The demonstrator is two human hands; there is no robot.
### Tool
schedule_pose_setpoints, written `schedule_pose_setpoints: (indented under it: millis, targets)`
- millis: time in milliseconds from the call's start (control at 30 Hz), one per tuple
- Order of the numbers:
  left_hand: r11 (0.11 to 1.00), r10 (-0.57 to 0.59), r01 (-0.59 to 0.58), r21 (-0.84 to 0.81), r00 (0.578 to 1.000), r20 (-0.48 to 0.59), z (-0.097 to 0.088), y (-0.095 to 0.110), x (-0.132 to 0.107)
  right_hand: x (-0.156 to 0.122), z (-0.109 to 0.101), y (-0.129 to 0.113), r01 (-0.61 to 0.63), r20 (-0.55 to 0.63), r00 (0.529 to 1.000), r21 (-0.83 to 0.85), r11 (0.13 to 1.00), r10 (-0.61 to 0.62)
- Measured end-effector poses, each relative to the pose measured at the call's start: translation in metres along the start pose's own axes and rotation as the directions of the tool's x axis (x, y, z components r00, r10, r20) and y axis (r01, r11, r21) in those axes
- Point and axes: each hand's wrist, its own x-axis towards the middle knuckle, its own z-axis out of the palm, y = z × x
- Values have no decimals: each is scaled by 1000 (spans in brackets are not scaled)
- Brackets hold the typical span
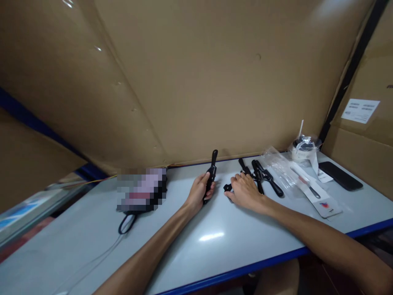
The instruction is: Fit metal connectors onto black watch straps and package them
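Note:
My left hand (199,190) is closed around the middle of a black spokeshave (214,159), held steeply tilted above the white table. One of its handles points up and away; the lower end is partly hidden by the fingers. My right hand (247,192) is low over the table, its fingers curled and its thumb against a small black part (227,187). Most of that part is covered by the hand. Just behind and beside the right hand lie several more black spokeshaves (270,182), close together and partly overlapping.
Clear plastic bags (284,170) and a carded tool pack (322,208) lie right of the spokeshaves. Farther right are a plastic-wrapped cup (302,151) and a black phone (340,175). A blurred-out dark pouch (153,203) with a loop lies left. Cardboard (215,82) walls the back.

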Motion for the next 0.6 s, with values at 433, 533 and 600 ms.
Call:
schedule_pose_setpoints:
  millis: [433, 533, 600]
  targets:
    - [998, 56, -56, -16, 998, 14, 5, -2, -3, 4, 0, 2, -82, 54, 995, 67, 994, 78]
    - [997, 79, -80, 19, 996, 38, 5, -5, -2, 9, 1, 7, -116, 89, 990, 124, 986, 105]
    - [996, 82, -84, 28, 995, 53, 4, -5, -2, 10, -2, 12, -123, 87, 990, 156, 980, 110]
